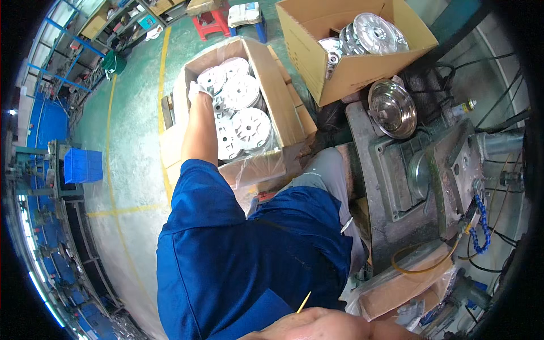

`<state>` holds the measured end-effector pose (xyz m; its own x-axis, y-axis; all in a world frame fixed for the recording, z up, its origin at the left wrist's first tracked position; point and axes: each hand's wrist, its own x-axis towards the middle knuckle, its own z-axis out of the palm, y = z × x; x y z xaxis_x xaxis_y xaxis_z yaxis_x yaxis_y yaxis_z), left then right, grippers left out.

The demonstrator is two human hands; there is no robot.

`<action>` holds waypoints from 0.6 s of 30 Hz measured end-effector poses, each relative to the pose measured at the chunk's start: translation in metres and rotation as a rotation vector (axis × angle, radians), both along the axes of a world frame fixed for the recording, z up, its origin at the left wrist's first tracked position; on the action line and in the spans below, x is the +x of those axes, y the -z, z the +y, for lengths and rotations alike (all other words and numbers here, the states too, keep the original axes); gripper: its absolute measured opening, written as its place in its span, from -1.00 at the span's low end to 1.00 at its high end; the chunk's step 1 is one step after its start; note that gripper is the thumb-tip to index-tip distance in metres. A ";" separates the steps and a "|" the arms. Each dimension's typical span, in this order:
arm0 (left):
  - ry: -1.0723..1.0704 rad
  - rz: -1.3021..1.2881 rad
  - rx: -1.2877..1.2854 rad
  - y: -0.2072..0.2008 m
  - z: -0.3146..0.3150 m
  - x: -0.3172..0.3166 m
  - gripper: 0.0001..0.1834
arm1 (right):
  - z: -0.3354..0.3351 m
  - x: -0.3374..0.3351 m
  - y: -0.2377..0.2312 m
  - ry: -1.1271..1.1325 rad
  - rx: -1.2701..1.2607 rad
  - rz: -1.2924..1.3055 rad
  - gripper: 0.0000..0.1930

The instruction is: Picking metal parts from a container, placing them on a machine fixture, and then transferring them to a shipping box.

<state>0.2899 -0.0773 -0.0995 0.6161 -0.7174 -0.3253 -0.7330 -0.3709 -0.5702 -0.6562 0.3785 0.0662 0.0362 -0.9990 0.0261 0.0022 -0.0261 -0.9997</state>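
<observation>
My left hand [199, 90], in a whitish covering, reaches into an open cardboard carton [271, 93] lined with clear plastic. It touches or hovers at the edge of a silvery metal disc [212, 78] in the carton's far left corner. The fingers are small and partly hidden, so I cannot see whether they grip it. Several similar round metal parts, with holes and raised patterns on their faces, are stacked in the carton, among them a front disc [251, 128]. My right hand is out of the picture.
A taller carton [300, 51] with more metal parts stands at the far right. Below it, a shiny metal bowl-shaped part [392, 109] rests by a machine bed [391, 187] with hoses. A blue crate [83, 166] stands left; red [211, 24] and blue stools stand behind.
</observation>
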 end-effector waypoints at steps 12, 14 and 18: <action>1.389 -2.137 1.310 0.073 -0.036 0.081 -0.55 | -0.072 0.109 -0.029 0.679 0.352 0.012 -0.55; 1.450 -2.181 2.122 0.067 -0.037 0.067 -0.56 | -0.070 0.107 -0.020 0.671 0.360 0.005 -0.54; 0.732 -2.298 2.600 -0.073 0.022 -0.045 -0.74 | -0.072 0.140 -0.028 0.618 0.377 0.095 -0.50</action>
<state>0.2453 -0.0556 -0.0263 0.7932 -0.6076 -0.0407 0.3059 0.3397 0.8894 -0.5164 0.3061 0.0938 -0.5520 -0.7784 -0.2989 0.0115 0.3513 -0.9362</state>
